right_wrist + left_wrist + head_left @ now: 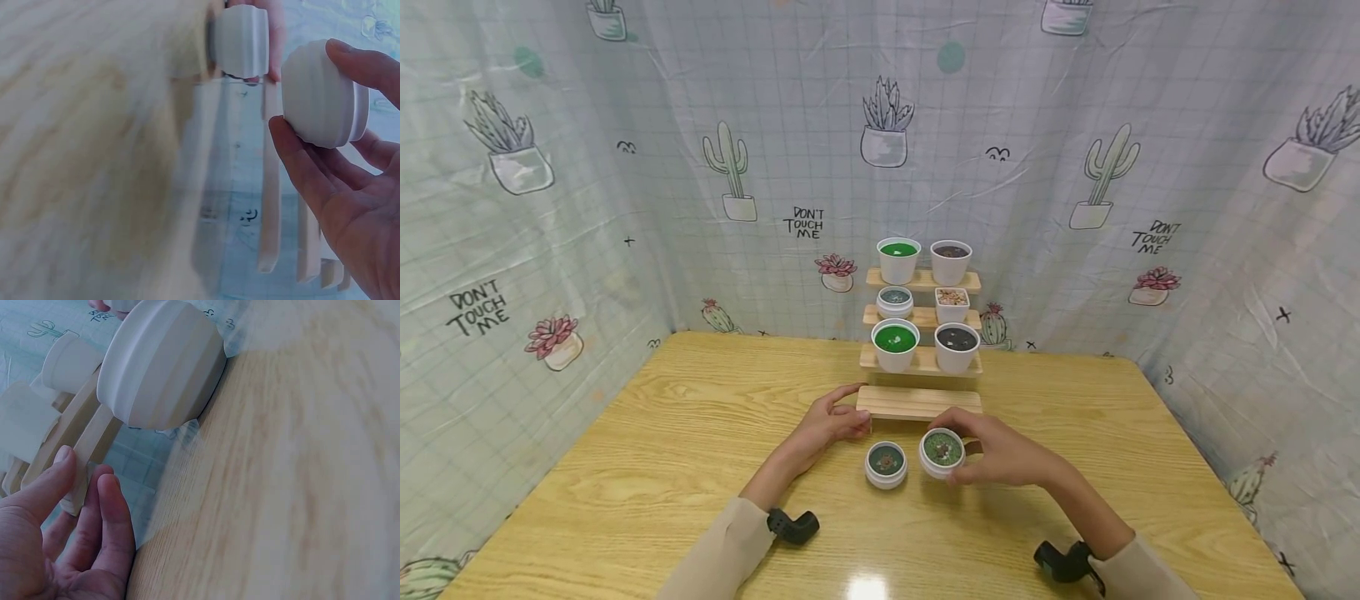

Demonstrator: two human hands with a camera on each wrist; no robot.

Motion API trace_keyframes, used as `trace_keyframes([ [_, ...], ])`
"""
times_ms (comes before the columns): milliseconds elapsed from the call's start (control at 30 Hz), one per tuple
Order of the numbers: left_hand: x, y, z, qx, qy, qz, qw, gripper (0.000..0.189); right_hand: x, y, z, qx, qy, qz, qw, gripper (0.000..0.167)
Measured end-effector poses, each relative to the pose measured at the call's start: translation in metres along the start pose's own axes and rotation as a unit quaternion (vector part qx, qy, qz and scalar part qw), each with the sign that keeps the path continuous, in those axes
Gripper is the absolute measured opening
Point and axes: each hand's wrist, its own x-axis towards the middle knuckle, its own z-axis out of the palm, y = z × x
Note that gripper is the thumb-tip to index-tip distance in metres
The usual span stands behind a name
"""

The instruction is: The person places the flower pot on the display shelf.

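Note:
My right hand (1000, 450) holds a round white pot (942, 452) with green granular filling, thumb and fingers around its sides. The right wrist view shows this pot (319, 97) raised off the table. My left hand (822, 429) grips the left end of the lowest board of a stepped wooden rack (919, 402). In the left wrist view its thumb lies on the board (94, 434) and fingers curl below. A second round white pot (886, 467), filled dark green, stands on the table in front of the rack, between the hands.
The rack's upper boards carry several white pots, among them a green-filled pot (895, 346), a dark-filled pot (957, 348) and a square pot (952, 305). A cactus-print curtain (955, 150) hangs behind the wooden table (715, 392).

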Motion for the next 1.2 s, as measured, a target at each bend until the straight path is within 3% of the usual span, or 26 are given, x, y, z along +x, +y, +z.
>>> trace_keyframes([
  [433,0.000,0.000,0.002,-0.010,0.006,-0.002,0.9999,0.075,0.015,-0.008,-0.006,0.002,0.005,-0.032,0.9995,0.061],
  [1200,0.000,0.000,0.002,-0.020,0.002,0.008,0.9998,0.074,0.039,-0.024,-0.013,0.014,0.011,-0.032,0.9993,0.063],
])
